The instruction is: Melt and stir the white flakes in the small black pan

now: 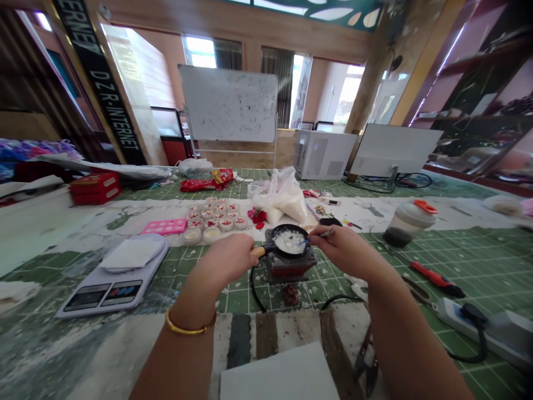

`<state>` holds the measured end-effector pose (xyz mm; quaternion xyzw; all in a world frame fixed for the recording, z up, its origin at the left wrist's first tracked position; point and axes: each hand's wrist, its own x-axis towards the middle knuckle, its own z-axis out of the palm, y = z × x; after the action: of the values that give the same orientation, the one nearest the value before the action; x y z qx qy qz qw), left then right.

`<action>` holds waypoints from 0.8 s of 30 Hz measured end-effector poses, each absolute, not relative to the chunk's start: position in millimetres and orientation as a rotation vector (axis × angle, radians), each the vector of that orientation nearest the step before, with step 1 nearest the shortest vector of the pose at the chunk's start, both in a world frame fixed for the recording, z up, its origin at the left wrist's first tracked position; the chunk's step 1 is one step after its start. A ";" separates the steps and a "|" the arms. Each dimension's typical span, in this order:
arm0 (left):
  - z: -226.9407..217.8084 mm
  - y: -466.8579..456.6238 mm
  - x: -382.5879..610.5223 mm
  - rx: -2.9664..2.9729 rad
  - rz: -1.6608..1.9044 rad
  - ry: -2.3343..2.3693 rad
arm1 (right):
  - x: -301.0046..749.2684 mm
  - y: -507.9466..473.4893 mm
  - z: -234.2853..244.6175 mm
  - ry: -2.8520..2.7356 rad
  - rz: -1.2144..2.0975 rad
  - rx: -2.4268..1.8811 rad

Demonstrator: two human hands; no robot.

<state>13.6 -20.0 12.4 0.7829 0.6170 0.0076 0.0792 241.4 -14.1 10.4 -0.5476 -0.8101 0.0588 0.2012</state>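
A small black frying pan sits on a little electric hot plate in the middle of the table. White flakes, partly melted by their look, lie in the pan. My left hand is closed around the pan's wooden handle. From the right, my right hand pinches a thin stirring stick, bluish at its lower end, which dips into the white flakes. Behind the pan stand several small clear cups of white wax-like filling, most topped with red bits.
A kitchen scale with white paper on it stands at left. Behind the pan is a plastic bag of white flakes. A shaker bottle, a red-handled screwdriver, a power strip and pliers lie at right. Cables run near the hot plate.
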 end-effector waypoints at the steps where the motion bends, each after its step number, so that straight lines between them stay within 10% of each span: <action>1: 12.8 -20.3 14.2 2.343 0.023 1.846 | 241.3 -15.6 11.0 -2.302 0.210 -1.473; 24: 11.8 -22.1 14.5 2.327 -0.029 1.856 | 240.4 -14.5 10.4 -2.239 0.072 -1.522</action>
<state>14.5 -22.1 11.8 0.7792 0.6213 -0.0097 0.0822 240.4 -14.5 10.4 -0.5489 -0.8074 0.0261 0.2148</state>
